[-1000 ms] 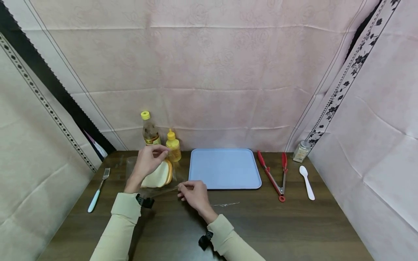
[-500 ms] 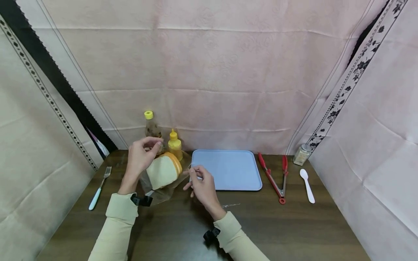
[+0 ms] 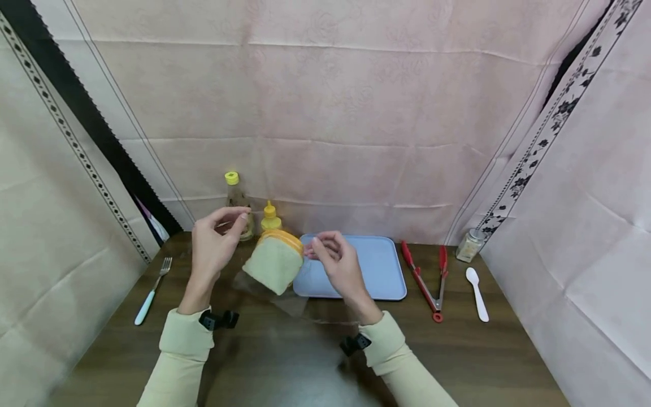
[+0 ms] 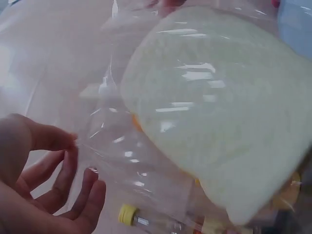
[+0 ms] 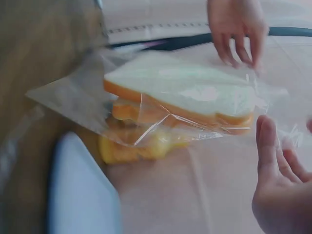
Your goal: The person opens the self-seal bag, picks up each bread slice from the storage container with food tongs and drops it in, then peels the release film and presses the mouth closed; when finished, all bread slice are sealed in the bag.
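A clear plastic bag [image 3: 291, 303] with slices of bread [image 3: 276, 264] in it hangs tilted between my hands over the table. The slices are white with orange-brown crusts; the right wrist view shows the bread [image 5: 180, 85] stacked inside the clear film. My left hand [image 3: 213, 243] pinches one side of the bag's top between thumb and forefinger, its other fingers loosely bent. On the opposite side, my right hand [image 3: 342, 264] pinches the film, overlapping the blue tray [image 3: 366, 271] in the head view. In the left wrist view, the bag's film [image 4: 141, 165] stretches from the left fingertips.
Behind the bag stand a yellow-capped bottle [image 3: 237, 195] and a yellow squeeze bottle [image 3: 270, 217]. To the left lies a fork [image 3: 152, 291]. Red-handled tongs [image 3: 427, 285], a white spoon [image 3: 478, 294] and a shaker jar [image 3: 470, 245] sit on the right. Cloth hangs around the table.
The bag of bread has risen and shifted right, and now hangs tilted. My right hand has moved up and right to the tray; my left hand has drifted slightly left and up.
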The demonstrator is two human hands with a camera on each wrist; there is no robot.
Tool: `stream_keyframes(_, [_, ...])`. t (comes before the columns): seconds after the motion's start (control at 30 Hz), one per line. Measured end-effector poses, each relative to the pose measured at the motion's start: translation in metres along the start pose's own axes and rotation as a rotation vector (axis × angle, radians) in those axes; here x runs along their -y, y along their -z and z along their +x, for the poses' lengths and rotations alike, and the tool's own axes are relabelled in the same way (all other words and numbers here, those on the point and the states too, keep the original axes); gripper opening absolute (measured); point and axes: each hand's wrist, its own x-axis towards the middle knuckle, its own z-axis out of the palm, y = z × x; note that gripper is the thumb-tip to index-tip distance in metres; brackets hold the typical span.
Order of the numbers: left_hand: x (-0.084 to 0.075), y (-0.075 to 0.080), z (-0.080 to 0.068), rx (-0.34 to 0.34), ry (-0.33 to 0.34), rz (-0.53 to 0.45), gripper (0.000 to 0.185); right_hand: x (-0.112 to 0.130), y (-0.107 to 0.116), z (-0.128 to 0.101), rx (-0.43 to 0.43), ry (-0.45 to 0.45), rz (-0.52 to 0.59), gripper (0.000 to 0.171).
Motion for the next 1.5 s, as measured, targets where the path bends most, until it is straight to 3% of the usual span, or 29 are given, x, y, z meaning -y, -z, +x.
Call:
stream_keyframes(0.13, [-0.011, -0.014, -0.002, -0.061, 0.006, -0.169, 0.021, 0.021, 0.023, 0.010, -0.009, 0.080, -0.031, 0.028])
stream_keyframes(0.33, [-0.023, -0.050, -0.007, 0.078, -0.016, -0.347, 0.033, 0.047, 0.060, 0.025, -0.047, 0.163, -0.077, 0.024])
stream_keyframes(0.5, [-0.031, -0.071, -0.009, 0.040, 0.003, -0.551, 0.031, 0.058, 0.101, 0.026, -0.157, 0.142, -0.187, 0.024])
stream_keyframes(0.6, [-0.035, -0.077, -0.009, 0.084, 0.014, -0.647, 0.032, 0.064, 0.116, 0.023, -0.142, 0.121, -0.274, 0.027])
stream_keyframes(0.67, [-0.036, -0.080, -0.008, 0.117, 0.028, -0.678, 0.032, 0.065, 0.122, 0.021, -0.134, 0.121, -0.308, 0.029])
stream_keyframes(0.83, [-0.038, -0.083, -0.007, 0.182, 0.060, -0.730, 0.033, 0.063, 0.136, 0.016, -0.140, 0.139, -0.246, 0.024])
stream_keyframes(1.0, [-0.039, -0.085, -0.008, 0.286, 0.033, -0.758, 0.027, 0.064, 0.148, 0.009, -0.091, 0.154, -0.214, 0.025])
stream_keyframes(1.13, [-0.039, -0.087, -0.008, 0.314, 0.010, -0.753, 0.017, 0.066, 0.156, 0.004, -0.047, 0.162, -0.228, 0.022])
stream_keyframes(1.27, [-0.040, -0.087, -0.008, 0.322, 0.022, -0.727, 0.022, 0.067, 0.162, 0.001, -0.026, 0.192, -0.225, 0.021])
stream_keyframes(1.4, [-0.038, -0.085, -0.008, 0.369, 0.031, -0.759, 0.029, 0.065, 0.165, -0.002, -0.042, 0.223, -0.174, 0.024])
stream_keyframes(1.5, [-0.035, -0.082, -0.009, 0.431, -0.001, -0.822, 0.026, 0.063, 0.166, -0.004, -0.050, 0.244, -0.097, 0.022])
